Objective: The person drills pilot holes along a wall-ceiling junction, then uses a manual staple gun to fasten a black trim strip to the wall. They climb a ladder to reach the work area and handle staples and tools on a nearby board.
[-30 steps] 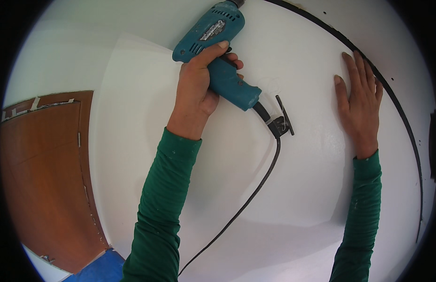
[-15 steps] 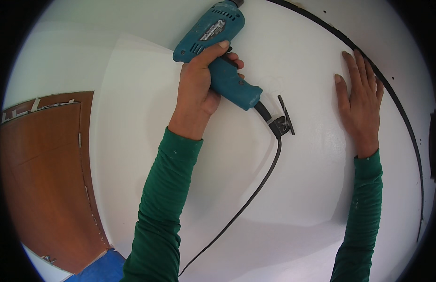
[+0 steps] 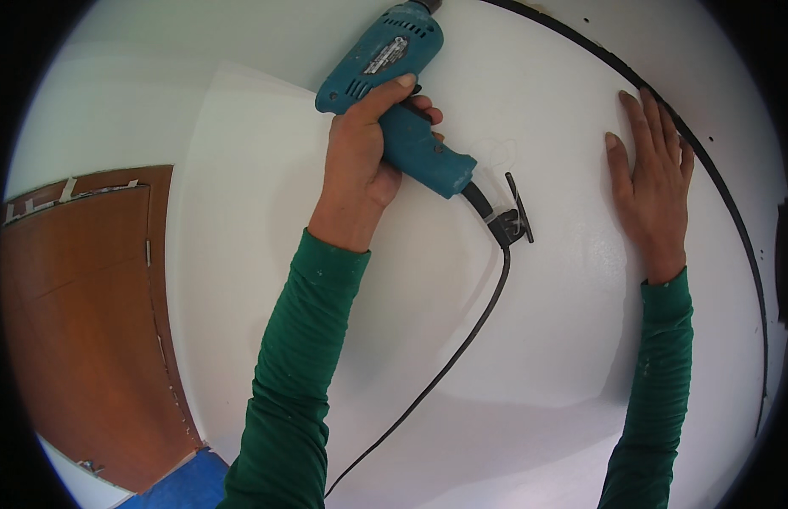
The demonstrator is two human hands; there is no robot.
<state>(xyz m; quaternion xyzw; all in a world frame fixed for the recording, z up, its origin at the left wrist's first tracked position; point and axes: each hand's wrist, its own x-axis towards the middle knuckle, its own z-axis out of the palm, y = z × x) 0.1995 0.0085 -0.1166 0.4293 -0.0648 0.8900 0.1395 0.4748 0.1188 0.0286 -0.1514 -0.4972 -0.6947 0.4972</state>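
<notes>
My left hand (image 3: 360, 165) grips the handle of a teal power drill (image 3: 428, 154), thumb along its body and fingers wrapped round the grip. The drill tilts up to the right, and its front end is cut off by the top of the view. From the handle's base runs a black cord (image 3: 440, 373), with a chuck key (image 3: 519, 208) strapped to it. My right hand (image 3: 653, 187) lies flat against the white panel (image 3: 555, 331), fingers stretched upward. Its fingertips reach a black strip (image 3: 723, 182) that curves along the panel's edge.
A brown wooden door (image 3: 84, 331) in its frame stands at the left, with bits of tape along the top. Blue covering (image 3: 186, 483) lies on the floor by its foot. A dark object (image 3: 786, 263) sits at the far right edge.
Almost nothing differs. The whole scene, with the drill and my left arm, has shifted very slightly to the right in view; both hands keep their places.
</notes>
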